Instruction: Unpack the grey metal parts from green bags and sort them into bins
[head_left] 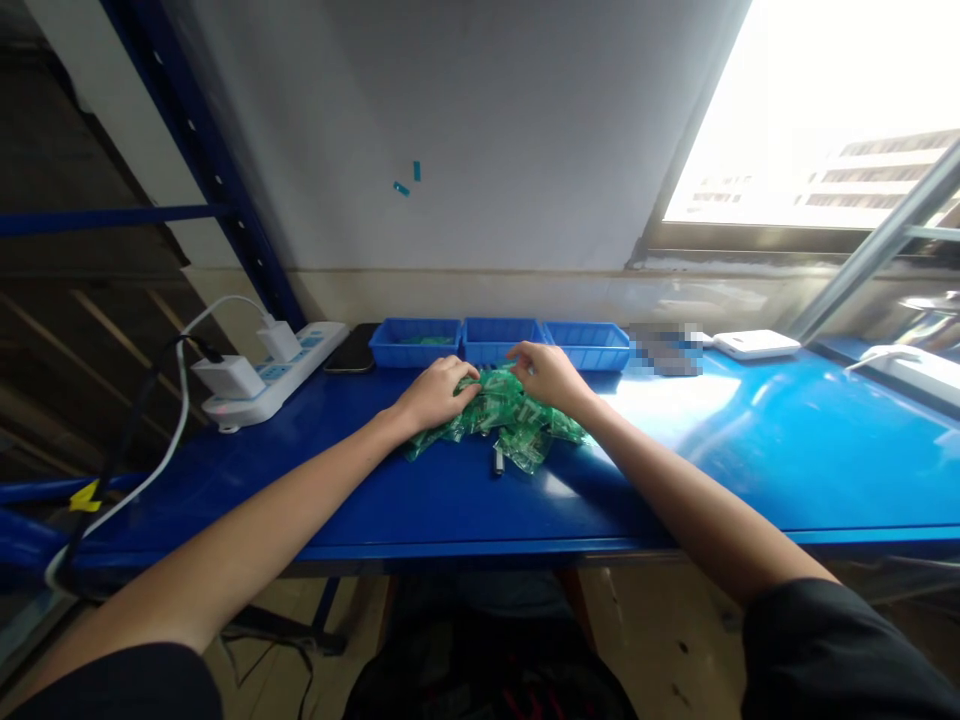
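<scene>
Dark sleeves point(840, 650) at the bottom corners lead to bare forearms meeting mid-frame, where the left hand point(435, 392) and right hand point(547, 375) rest, fingers curled, on a heap of green packets point(517, 430) on the blue worktop point(750, 450); whether either grips one, I cannot tell. Three blue bins point(501, 340) stand just behind

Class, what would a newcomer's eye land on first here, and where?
The left hand and right hand, both on a heap of green packets midway along the blue bench. Behind it, three blue trays stand in a row; a glaring window fills the upper right.
</scene>
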